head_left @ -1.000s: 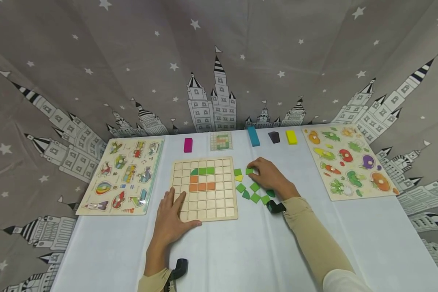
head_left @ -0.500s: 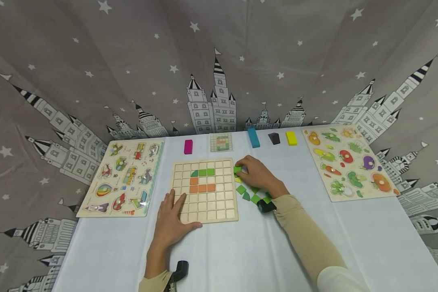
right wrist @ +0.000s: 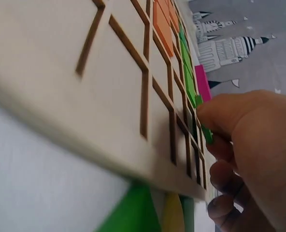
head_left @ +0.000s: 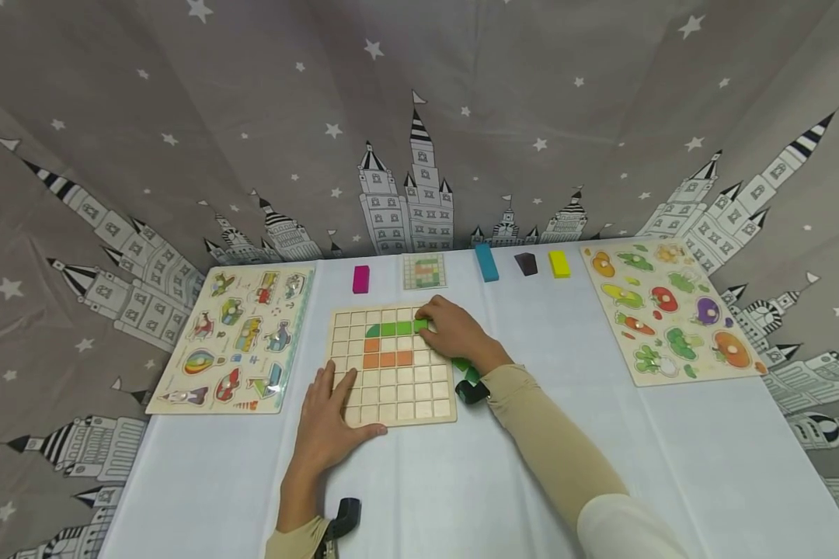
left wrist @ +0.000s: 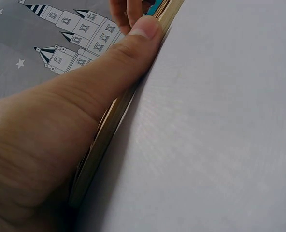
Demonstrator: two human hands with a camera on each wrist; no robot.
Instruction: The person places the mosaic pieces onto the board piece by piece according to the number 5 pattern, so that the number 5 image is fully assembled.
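Observation:
A wooden grid board (head_left: 405,394) lies on the white table. My left hand (head_left: 330,423) rests over its near left corner, fingers spread; the left wrist view shows the thumb (left wrist: 138,43) along the board's edge. My right hand (head_left: 457,335) pinches a green square tile (head_left: 421,326) at the right end of the row of green tiles (head_left: 395,328). In the right wrist view, that tile (right wrist: 207,134) is tilted between thumb and finger, over the grid. Orange tiles (head_left: 388,359) sit in cells below the green row. Loose green tiles (head_left: 461,363) lie right of the board, partly hidden by my right arm.
A small pattern card (head_left: 424,272) lies behind the board. Magenta (head_left: 360,279), blue (head_left: 485,262), dark (head_left: 526,264) and yellow blocks (head_left: 558,264) stand along the back. Picture puzzles lie left, with vehicles (head_left: 234,341), and right, with vegetables (head_left: 660,310).
My right hand has moved left from the loose tiles, carrying a green tile over the board to the end of the green row. My left hand has stayed in place.

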